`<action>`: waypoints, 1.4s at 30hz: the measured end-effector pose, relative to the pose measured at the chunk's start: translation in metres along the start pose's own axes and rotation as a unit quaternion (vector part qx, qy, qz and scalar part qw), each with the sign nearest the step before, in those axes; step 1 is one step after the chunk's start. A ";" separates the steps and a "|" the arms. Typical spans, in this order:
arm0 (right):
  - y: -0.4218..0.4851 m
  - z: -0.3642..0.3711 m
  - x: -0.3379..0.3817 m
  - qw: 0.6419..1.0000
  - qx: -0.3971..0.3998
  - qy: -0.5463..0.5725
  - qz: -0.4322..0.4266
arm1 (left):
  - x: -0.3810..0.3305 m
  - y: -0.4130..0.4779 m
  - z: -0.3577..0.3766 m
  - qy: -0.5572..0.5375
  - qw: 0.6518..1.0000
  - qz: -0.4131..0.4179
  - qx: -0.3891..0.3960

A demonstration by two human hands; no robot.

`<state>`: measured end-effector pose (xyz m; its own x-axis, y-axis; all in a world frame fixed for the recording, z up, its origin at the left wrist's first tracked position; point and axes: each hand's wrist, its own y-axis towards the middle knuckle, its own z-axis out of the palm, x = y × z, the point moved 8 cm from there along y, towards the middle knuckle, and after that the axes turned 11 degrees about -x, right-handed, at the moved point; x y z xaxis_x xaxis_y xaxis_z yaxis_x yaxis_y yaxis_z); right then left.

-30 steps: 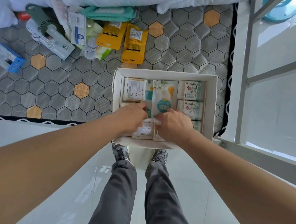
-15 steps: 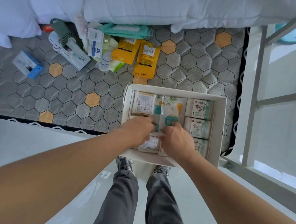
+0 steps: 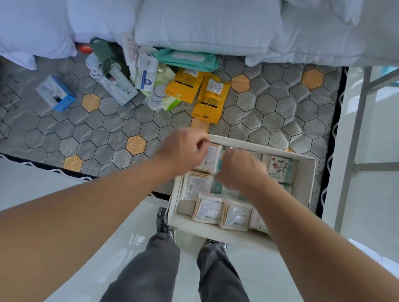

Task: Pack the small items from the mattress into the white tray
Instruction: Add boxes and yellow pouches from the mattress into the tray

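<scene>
The white tray (image 3: 307, 185) sits at the mattress (image 3: 116, 127) edge, overhanging the floor. It holds flat swab packets (image 3: 207, 209), another one (image 3: 236, 215) and tissue packs (image 3: 280, 168). My left hand (image 3: 182, 149) hovers over the tray's far left corner with its fingers curled beside a packet (image 3: 210, 159). My right hand (image 3: 239, 172) is curled over the tray's middle and hides what lies under it. Both hands are blurred. Loose items lie farther back: two yellow pouches (image 3: 210, 97), a teal wipes pack (image 3: 187, 59), a green fan (image 3: 106, 60) and a blue box (image 3: 57, 93).
White bedding (image 3: 202, 18) is piled along the far side of the mattress, touching the heap of items. A grey metal bed frame (image 3: 354, 141) stands to the right of the tray. Glossy white floor and my legs (image 3: 153, 271) are below.
Both hands have lifted from the tray's near packets and moved toward its far side. The camera has tilted up, so the tray sits lower in view.
</scene>
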<state>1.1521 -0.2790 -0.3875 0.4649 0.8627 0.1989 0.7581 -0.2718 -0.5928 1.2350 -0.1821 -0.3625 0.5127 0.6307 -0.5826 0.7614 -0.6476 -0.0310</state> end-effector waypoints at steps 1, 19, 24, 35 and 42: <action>0.004 -0.014 0.009 1.000 -0.017 0.005 0.000 | 0.009 0.006 -0.022 -0.015 0.998 -0.026 -0.064; 0.095 -0.015 0.232 0.980 -0.100 0.151 -0.078 | 0.329 -0.102 -0.126 -0.023 0.840 -0.541 -0.010; 0.137 0.005 0.285 0.966 -0.158 0.194 -0.073 | 0.389 -0.080 -0.161 -0.092 0.800 -0.580 -0.124; 0.207 0.012 0.308 0.964 -0.236 0.115 0.041 | 0.481 -0.048 -0.153 -0.197 0.703 -0.640 -0.240; 0.207 0.010 0.300 0.926 -0.312 0.206 0.058 | 0.453 -0.037 -0.156 -0.327 0.652 -0.633 -0.259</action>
<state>1.4443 -0.0726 -0.4582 0.5978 0.6114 0.5184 0.7489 -0.6566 -0.0891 1.5010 0.1936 -0.4985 -0.8063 0.0931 -0.5841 0.5295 0.5537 -0.6427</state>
